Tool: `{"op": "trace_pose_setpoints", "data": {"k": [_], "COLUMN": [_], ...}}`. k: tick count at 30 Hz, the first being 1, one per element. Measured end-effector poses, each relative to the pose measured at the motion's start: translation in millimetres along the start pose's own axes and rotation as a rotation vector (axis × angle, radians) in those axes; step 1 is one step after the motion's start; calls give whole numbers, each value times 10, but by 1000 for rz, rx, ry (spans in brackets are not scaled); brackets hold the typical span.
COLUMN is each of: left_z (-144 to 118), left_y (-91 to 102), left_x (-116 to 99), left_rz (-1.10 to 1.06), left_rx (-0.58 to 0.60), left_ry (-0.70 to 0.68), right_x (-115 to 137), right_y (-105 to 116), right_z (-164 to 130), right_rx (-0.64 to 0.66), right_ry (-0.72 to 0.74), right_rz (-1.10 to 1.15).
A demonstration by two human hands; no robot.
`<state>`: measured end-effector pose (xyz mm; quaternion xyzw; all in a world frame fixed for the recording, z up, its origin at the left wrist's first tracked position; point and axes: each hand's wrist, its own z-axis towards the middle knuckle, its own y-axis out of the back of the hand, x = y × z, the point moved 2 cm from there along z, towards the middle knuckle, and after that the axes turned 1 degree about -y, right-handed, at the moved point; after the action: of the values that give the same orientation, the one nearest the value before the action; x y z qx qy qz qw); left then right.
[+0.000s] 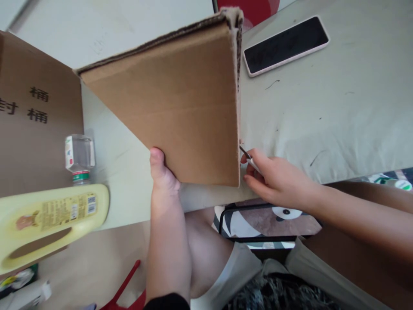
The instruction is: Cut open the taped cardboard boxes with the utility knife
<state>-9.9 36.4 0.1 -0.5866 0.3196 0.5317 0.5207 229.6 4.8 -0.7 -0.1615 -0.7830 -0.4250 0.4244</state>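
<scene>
A folded piece of brown cardboard (pixel 180 103) stands tilted over the pale table, its corrugated layers showing along the top and right edges. My left hand (pixel 163 170) grips its lower left edge, thumb on the near face and the other fingers hidden behind. At the right edge, my right hand (pixel 274 176) is closed around a small tool with a white handle (pixel 254 165) and a thin dark metal shaft or blade. The metal end meets the cardboard's right edge, and its tip is out of sight there.
A phone (pixel 286 45) lies at the upper right, near a red object (pixel 258 10). On the left are a large printed carton (pixel 35 142), a clear bottle with a green cap (pixel 80 157) and a yellow jug (pixel 54 219). A panda-patterned item (pixel 267 221) lies below the table edge.
</scene>
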Motion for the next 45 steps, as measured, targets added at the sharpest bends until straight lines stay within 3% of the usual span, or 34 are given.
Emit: {"op": "trace_pose_setpoints", "data": {"k": [24, 32, 45], "left_z": [-33, -14, -37], "left_y": [0, 7, -8], "left_x": [7, -3, 9], "left_rz": [0, 136, -26], "left_rx": [2, -60, 18], "left_ry": [-27, 12, -15], "right_x": [-52, -37, -42], "right_y": [0, 19, 20], "right_z": [3, 4, 6], "right_rx": [-17, -11, -6], "right_ry": [10, 16, 4], "right_rz": [-18, -9, -25]}}
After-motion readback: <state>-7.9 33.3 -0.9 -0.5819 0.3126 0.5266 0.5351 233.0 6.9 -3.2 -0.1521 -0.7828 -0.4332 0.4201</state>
